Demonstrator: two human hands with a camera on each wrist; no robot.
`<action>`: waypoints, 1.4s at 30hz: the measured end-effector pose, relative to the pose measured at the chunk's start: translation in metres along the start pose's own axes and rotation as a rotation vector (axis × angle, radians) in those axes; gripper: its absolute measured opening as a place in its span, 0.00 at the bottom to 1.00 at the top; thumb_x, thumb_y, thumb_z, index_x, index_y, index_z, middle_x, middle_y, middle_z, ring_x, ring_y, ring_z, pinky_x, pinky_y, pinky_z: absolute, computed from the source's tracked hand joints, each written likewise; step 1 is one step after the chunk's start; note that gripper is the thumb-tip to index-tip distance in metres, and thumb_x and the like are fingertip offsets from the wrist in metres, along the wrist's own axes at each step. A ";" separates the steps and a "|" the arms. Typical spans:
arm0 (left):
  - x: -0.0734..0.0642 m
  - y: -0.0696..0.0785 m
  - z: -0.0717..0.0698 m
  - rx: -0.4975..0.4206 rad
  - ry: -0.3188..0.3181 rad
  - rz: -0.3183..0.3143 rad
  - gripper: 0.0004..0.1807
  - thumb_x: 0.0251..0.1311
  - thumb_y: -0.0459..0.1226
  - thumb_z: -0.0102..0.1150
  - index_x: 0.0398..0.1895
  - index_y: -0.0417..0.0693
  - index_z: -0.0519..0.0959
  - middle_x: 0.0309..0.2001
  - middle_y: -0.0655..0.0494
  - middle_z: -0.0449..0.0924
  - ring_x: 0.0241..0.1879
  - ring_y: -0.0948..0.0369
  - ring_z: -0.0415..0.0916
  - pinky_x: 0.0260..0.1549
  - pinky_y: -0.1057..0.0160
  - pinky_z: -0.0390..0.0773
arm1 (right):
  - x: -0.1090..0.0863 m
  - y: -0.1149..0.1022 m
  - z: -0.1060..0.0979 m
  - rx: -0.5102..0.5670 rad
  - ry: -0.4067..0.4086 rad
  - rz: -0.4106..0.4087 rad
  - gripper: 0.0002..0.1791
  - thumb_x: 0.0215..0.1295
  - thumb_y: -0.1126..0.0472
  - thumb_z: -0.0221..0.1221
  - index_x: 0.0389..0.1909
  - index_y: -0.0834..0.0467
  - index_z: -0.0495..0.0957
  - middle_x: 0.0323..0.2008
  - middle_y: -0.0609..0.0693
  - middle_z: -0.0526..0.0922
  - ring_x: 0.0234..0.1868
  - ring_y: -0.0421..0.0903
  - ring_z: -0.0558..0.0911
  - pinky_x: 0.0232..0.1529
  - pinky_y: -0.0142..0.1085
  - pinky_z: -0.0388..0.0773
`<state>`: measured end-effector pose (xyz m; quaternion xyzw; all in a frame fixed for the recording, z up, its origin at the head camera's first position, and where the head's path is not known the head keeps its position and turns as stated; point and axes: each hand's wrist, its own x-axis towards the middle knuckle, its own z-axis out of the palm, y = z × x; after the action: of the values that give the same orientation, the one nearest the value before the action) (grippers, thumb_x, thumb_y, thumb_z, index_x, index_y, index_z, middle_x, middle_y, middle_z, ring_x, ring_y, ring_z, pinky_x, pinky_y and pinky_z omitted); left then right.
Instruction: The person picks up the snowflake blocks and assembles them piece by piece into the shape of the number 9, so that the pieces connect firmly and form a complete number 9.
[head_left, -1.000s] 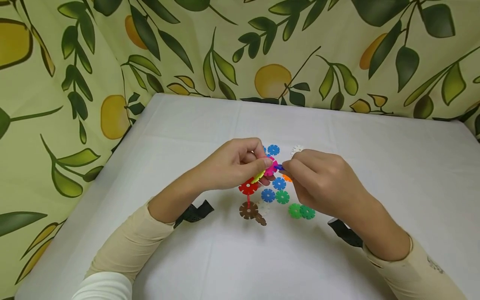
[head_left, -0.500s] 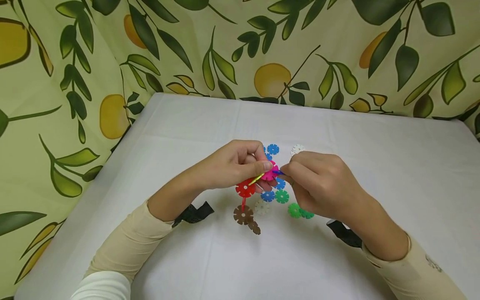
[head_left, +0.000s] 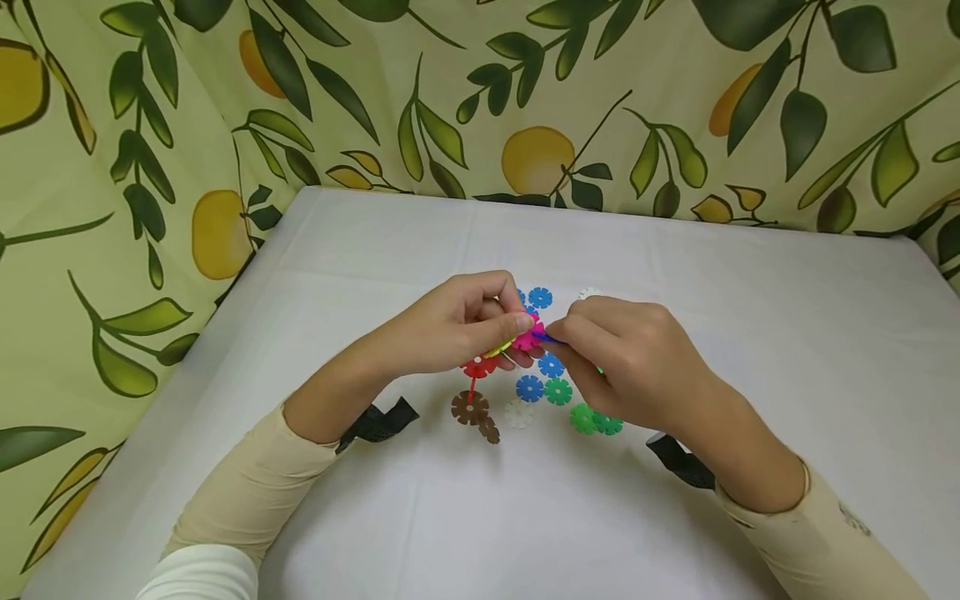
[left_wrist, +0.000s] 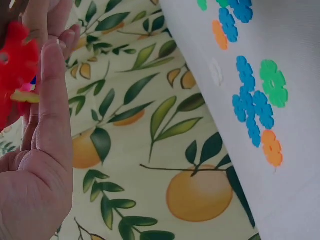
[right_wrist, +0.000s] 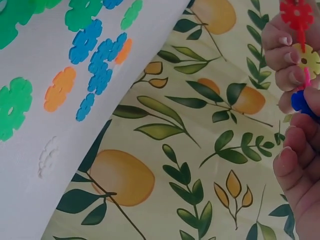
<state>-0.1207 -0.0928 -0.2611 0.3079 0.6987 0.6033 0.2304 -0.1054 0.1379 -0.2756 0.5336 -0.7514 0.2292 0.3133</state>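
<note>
Slotted plastic snowflake discs are joined in a chain between the hands. My left hand [head_left: 450, 329] pinches the pink disc [head_left: 528, 338] between thumb and fingers. From it the yellow disc [head_left: 500, 348], the red disc [head_left: 478, 367] and the brown discs [head_left: 469, 408] hang down over the table. With its thumb and index finger my right hand [head_left: 626, 354] pinches a dark blue disc [right_wrist: 301, 103], whose edge meets the pink one at a slot. In the right wrist view the yellow disc [right_wrist: 310, 60] and red disc [right_wrist: 296, 15] lie in line above the blue.
Loose blue discs [head_left: 529, 388], green discs [head_left: 583, 418] and a white disc [head_left: 519, 413] lie on the white table [head_left: 420, 500] beneath the hands. Orange discs [right_wrist: 60, 89] lie there too. Black straps [head_left: 386, 419] dangle by both wrists. A leaf-patterned curtain [head_left: 420, 100] borders the table.
Both hands stay together at the pink and dark blue discs and shift slightly left in view. The chain's brown end swings left, having dipped and then risen a little.
</note>
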 end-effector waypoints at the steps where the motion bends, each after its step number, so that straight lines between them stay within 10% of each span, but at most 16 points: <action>1: 0.000 0.000 0.000 -0.001 -0.006 0.008 0.03 0.73 0.29 0.51 0.40 0.35 0.71 0.39 0.42 0.86 0.38 0.50 0.86 0.39 0.48 0.84 | 0.000 0.001 0.001 -0.001 0.007 0.000 0.13 0.74 0.61 0.52 0.31 0.62 0.77 0.20 0.46 0.74 0.17 0.39 0.67 0.16 0.28 0.67; 13: 0.001 -0.006 0.001 0.148 -0.074 0.011 0.14 0.69 0.34 0.60 0.56 0.41 0.75 0.43 0.50 0.84 0.37 0.55 0.84 0.40 0.52 0.84 | -0.002 0.004 0.002 -0.019 0.017 0.006 0.04 0.61 0.70 0.63 0.35 0.66 0.79 0.25 0.52 0.79 0.23 0.47 0.80 0.22 0.36 0.80; 28: -0.014 0.019 -0.019 0.419 0.153 0.025 0.18 0.63 0.39 0.69 0.54 0.47 0.80 0.40 0.59 0.84 0.35 0.60 0.82 0.33 0.56 0.83 | 0.000 0.017 0.002 -0.009 -0.038 0.155 0.12 0.52 0.75 0.69 0.37 0.64 0.82 0.34 0.54 0.85 0.36 0.50 0.85 0.33 0.44 0.84; 35: -0.016 0.023 -0.020 0.290 0.121 0.037 0.16 0.63 0.35 0.67 0.54 0.43 0.79 0.39 0.52 0.84 0.29 0.53 0.86 0.31 0.52 0.85 | 0.011 0.034 0.026 0.086 -0.360 0.408 0.06 0.61 0.66 0.68 0.38 0.60 0.83 0.34 0.49 0.83 0.35 0.46 0.82 0.37 0.39 0.82; 42: -0.017 0.021 -0.020 0.242 0.107 0.043 0.17 0.63 0.34 0.68 0.53 0.43 0.79 0.38 0.49 0.82 0.25 0.49 0.85 0.29 0.49 0.85 | 0.032 0.066 0.070 0.172 -0.742 0.722 0.22 0.64 0.52 0.69 0.54 0.58 0.80 0.41 0.49 0.83 0.43 0.48 0.81 0.51 0.45 0.80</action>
<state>-0.1193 -0.1170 -0.2376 0.3160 0.7709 0.5348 0.1410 -0.1916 0.0905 -0.3022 0.3098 -0.9263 0.1791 -0.1180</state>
